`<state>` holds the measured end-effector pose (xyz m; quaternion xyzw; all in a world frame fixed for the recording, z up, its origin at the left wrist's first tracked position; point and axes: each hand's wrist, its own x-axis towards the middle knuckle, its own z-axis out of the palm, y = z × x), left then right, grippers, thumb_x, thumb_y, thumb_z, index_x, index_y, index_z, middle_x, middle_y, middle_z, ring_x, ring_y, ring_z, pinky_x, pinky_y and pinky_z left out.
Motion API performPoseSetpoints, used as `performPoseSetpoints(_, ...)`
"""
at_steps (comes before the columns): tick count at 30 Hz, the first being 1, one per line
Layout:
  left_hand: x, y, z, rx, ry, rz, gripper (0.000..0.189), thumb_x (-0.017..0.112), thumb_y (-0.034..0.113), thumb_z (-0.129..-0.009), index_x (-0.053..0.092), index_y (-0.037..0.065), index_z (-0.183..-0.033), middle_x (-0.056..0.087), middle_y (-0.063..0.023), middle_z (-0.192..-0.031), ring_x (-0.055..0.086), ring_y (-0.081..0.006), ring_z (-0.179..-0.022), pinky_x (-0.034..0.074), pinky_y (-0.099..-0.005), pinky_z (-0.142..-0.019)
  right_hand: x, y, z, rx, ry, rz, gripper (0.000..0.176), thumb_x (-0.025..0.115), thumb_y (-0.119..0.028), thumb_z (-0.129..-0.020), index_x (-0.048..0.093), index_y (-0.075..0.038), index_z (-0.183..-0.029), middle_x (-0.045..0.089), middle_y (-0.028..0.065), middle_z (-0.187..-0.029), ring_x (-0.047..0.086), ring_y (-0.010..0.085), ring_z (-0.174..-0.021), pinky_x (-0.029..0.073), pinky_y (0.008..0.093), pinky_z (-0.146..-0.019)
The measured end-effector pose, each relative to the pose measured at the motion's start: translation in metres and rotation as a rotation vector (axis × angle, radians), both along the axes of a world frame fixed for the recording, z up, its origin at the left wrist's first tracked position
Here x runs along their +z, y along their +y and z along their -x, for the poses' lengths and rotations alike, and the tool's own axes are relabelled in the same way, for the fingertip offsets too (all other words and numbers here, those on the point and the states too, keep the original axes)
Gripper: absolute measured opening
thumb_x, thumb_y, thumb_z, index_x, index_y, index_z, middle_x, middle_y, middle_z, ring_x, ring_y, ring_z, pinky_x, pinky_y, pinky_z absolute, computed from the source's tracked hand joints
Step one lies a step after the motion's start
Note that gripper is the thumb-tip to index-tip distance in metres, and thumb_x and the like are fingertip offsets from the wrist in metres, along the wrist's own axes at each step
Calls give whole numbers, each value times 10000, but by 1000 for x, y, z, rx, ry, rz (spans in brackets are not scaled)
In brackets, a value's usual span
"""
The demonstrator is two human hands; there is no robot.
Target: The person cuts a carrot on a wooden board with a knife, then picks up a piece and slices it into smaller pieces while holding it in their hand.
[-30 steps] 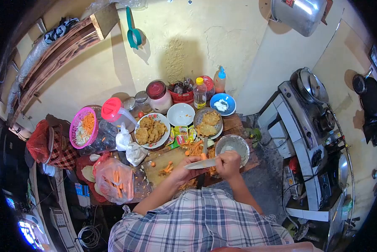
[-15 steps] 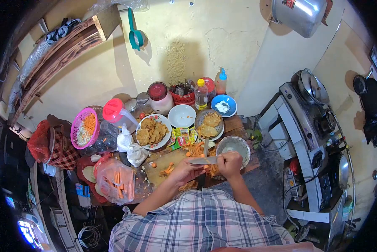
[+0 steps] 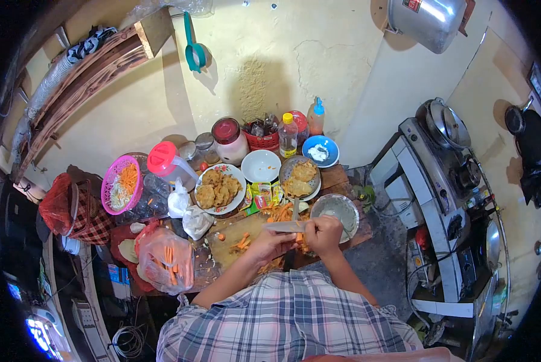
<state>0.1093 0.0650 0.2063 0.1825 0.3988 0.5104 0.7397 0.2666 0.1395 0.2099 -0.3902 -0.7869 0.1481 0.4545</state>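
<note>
My right hand (image 3: 323, 234) is closed round the handle of a knife (image 3: 285, 227), whose blade points left over my left hand (image 3: 269, 244). The fingers of my left hand are bent under the blade, with orange carrot at their tips, partly hidden by the knife. Below lies a wooden cutting board (image 3: 231, 228) with carrot pieces (image 3: 242, 242) on it. More cut carrot (image 3: 280, 213) is heaped just beyond the blade. A metal bowl (image 3: 349, 211) with pale liquid stands right of my hands.
Fritters fill a plate (image 3: 239, 199) and a strainer (image 3: 316, 192). Behind them are a white bowl (image 3: 261, 165), a blue bowl (image 3: 321, 151) and an oil bottle (image 3: 288, 140). A bag of carrots (image 3: 180, 280) and a pink basket (image 3: 109, 202) are left; a stove (image 3: 430, 163) is right.
The knife and my right hand have shifted slightly left and up. The blade now lies flatter across the fingers of my left hand, which has moved a little left.
</note>
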Motion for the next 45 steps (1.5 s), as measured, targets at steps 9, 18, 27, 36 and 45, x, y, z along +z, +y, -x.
performPoseSetpoints(9,-5,-5,14,108,-182,37,196,581,104,-892,583,7,-1062,647,-85,-972,644,-169,-841,542,-278,-755,-7,3,-23,39,65,171,221,575,-131,-729,586,2,-552,476,175,-473,495,322,-427,371,401,-435)
performPoseSetpoints(18,19,-8,14,122,-53,-49,280,591,121,-889,575,-5,-1140,648,-71,-995,634,-142,-857,532,-283,-753,1,-1,-22,107,14,-5,208,584,-119,-678,548,-32,-492,430,132,-437,451,294,-406,347,396,-448)
performPoseSetpoints(27,20,-9,16,113,-62,-64,269,584,121,-893,577,2,-1134,646,-69,-1000,632,-140,-862,520,-273,-762,5,0,-23,109,19,-66,225,587,-111,-676,513,-36,-477,423,126,-435,454,293,-405,350,395,-448)
performPoseSetpoints(36,12,-9,15,103,-74,-42,251,587,133,-893,584,24,-1119,653,-57,-973,632,-132,-850,526,-278,-753,6,-1,-18,111,16,-92,228,580,-107,-668,497,-39,-468,417,127,-433,447,298,-407,349,401,-451)
performPoseSetpoints(45,11,-10,1,59,-122,2,250,586,128,-885,577,-5,-1096,647,-103,-978,633,-180,-893,515,-305,-828,10,-3,-14,88,37,-95,228,574,-105,-673,503,-32,-468,430,130,-438,455,300,-412,353,399,-453)
